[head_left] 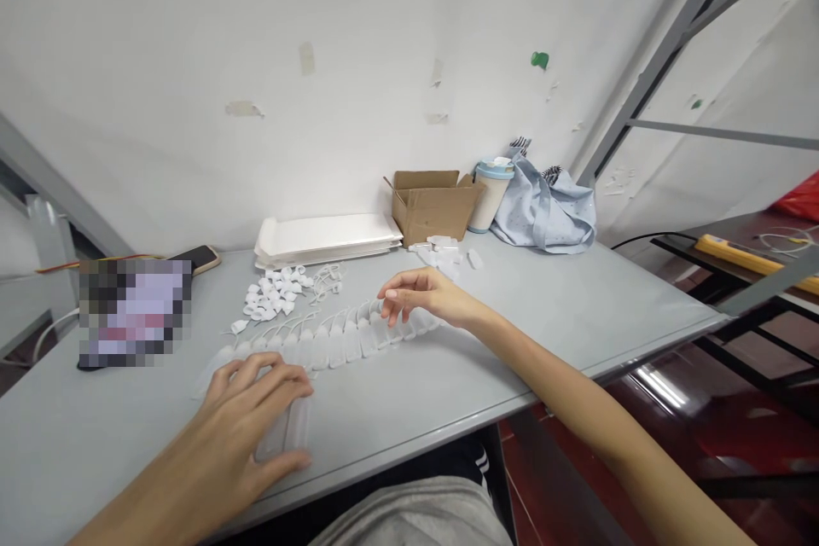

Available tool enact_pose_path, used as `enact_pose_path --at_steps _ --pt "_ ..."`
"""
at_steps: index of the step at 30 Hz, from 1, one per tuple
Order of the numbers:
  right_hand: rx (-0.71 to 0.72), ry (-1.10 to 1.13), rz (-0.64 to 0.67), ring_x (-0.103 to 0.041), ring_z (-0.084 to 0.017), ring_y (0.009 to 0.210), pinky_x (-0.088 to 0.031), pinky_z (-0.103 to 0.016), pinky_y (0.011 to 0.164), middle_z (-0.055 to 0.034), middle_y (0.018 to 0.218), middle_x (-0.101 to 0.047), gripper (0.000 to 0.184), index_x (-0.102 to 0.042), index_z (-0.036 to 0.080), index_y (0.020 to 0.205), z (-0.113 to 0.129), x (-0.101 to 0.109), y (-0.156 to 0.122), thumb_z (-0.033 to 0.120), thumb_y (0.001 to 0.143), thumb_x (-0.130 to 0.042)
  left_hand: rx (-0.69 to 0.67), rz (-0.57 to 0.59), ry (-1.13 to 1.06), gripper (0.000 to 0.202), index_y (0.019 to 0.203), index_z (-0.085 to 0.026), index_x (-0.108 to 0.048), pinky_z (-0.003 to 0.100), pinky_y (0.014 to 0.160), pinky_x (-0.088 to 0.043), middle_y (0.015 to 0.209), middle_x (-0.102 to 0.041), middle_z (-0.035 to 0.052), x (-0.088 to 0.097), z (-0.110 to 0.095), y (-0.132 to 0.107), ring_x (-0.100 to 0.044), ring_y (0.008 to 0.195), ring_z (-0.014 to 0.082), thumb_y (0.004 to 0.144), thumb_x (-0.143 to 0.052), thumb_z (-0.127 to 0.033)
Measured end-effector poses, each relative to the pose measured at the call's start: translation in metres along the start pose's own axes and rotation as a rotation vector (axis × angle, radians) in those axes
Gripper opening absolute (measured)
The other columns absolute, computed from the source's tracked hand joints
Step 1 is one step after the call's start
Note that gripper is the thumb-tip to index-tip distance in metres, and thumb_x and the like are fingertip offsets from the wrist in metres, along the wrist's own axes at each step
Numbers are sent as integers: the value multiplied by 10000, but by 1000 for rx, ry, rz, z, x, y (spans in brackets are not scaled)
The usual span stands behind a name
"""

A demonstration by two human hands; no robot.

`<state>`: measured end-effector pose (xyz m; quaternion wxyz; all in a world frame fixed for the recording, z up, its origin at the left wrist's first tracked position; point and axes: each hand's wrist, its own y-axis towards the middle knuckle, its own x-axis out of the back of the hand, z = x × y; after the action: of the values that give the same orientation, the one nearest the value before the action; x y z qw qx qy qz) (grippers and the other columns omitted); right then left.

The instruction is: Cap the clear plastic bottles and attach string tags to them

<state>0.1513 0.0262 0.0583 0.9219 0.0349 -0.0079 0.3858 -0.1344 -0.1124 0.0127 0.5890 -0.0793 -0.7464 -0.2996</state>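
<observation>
My left hand [256, 409] spans some clear plastic cases [295, 425] near the table's front edge, thumb at their near end and fingers at their far end. My right hand [422, 294], loosely curled with fingers apart, hovers over the far part of a slanting row of clear plastic cases [336, 348]; nothing shows in it. White rounded ends and thin cords line the row's back edge. Behind it lie a heap of small white caps [272, 294] and some pale looped cords [326, 281]. More loose clear pieces [441, 256] lie beyond my right hand.
Against the wall stand white flat trays [329, 235], an open cardboard box [435, 209], a lidded cup [491, 196] and a light blue bag [543, 205]. A phone [197, 258] and a blurred-out item [137, 311] lie at left. Metal frame posts rise at both sides.
</observation>
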Motion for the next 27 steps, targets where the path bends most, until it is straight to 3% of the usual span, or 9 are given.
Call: enact_pose_path --at_steps 8,15,20,21,24,27 --pt "-2 -11 -26 -672 -117 674 -481 -230 594 -42 799 -711 231 -668 149 886 1 1 1 375 837 -657 -37 -97 -5 462 1123 -289 -599 434 898 -381 1113 -656 39 14 -13 12 -504 1104 307 748 -685 -547" --pt "27 -65 -107 -669 -129 656 -478 -240 581 -44 769 -699 291 -664 139 870 0 15 4 424 814 -672 -54 -157 58 216 1006 -222 -629 458 876 -377 1082 -666 75 34 -28 64 -509 1062 301 901 -525 -380" --pt "44 -115 -217 -656 -119 638 -482 -230 573 -44 774 -697 330 -665 137 866 -4 40 8 458 795 -677 98 -216 157 268 963 -223 -663 498 836 -376 1056 -687 96 38 11 110 -496 1074 353 876 -486 -404" --pt "46 -128 -240 -650 -116 636 -483 -229 576 -47 778 -698 333 -663 135 865 -6 46 9 459 791 -678 118 -238 160 262 905 -221 -677 497 817 -379 1000 -698 100 34 21 118 -507 1041 356 851 -499 -406" --pt "33 -202 -326 -632 -109 620 -475 -224 570 -58 774 -701 318 -654 130 856 -10 61 11 441 792 -668 88 -118 158 249 822 -226 -703 479 798 -388 880 -707 99 16 44 138 -516 999 347 815 -514 -387" --pt "19 -381 -405 -635 -116 631 -468 -222 572 -73 789 -708 269 -650 126 866 -11 73 12 389 852 -593 35 -72 182 270 712 -210 -693 462 779 -392 785 -690 118 -7 51 151 -522 918 328 800 -531 -407"
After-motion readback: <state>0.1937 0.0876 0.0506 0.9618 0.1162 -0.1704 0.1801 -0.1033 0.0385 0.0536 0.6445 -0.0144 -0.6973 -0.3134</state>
